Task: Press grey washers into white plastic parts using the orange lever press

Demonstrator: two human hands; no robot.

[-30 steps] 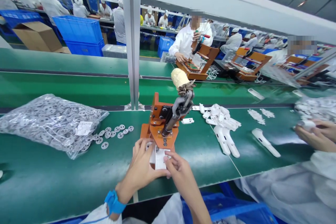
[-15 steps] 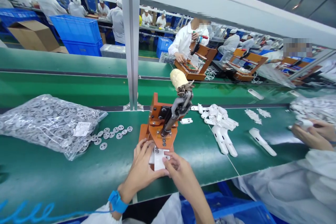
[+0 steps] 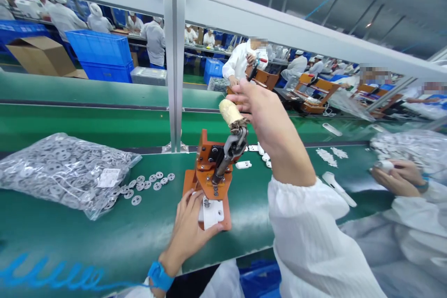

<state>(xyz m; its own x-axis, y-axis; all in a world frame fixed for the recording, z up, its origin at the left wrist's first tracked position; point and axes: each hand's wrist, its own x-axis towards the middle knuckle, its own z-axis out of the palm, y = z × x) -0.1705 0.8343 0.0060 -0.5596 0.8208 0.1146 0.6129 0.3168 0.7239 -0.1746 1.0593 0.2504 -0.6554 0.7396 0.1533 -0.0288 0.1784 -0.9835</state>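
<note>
A white plastic part [image 3: 211, 216] lies under the tip of a toggle clamp [image 3: 230, 151] on an orange fixture [image 3: 226, 212]. My left hand [image 3: 190, 223] steadies this part, fingers along its left side and thumb at its near edge. Raised beside the clamp's lever is my right hand [image 3: 268, 116], its fingers stretched out and apart near the yellow wrapped handle [image 3: 229, 112]. Nothing shows in that hand. Whether its fingertips touch the handle I cannot tell. The lever stands upright.
Left of the fixture lie loose grey discs [image 3: 136, 200] and a clear bag of discs [image 3: 66, 170]. White parts [image 3: 243, 165] sit behind my right arm, partly hidden. A co-worker's hands [image 3: 398, 177] hold a white piece at the right. A metal post [image 3: 174, 56] rises behind the fixture.
My right hand has left the white part and risen to the lever handle. My left hand stays on the part. The view has tilted slightly upward.
</note>
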